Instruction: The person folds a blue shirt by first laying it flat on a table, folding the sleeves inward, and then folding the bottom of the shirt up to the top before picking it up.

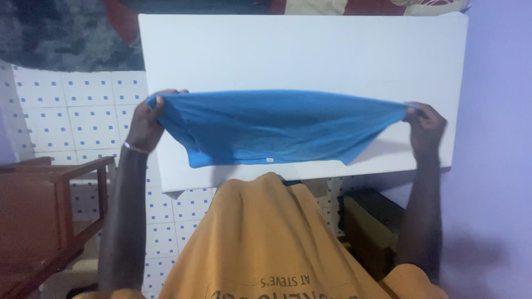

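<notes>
A blue cloth garment [271, 128] is stretched out in the air above a white table top [299, 50]. My left hand [147, 124] pinches its left end and my right hand [424, 130] pinches its right end. The cloth sags in the middle, and its lower edge hangs close to the table's near edge. A thin bracelet sits on my left wrist. My orange shirt [266, 238] fills the lower middle of the view.
A brown wooden chair or stand [50, 210] is at the lower left. White floor tiles with blue dots [83, 116] lie to the left. A dark box [368, 221] sits under the table, and a lilac wall [499, 138] is on the right.
</notes>
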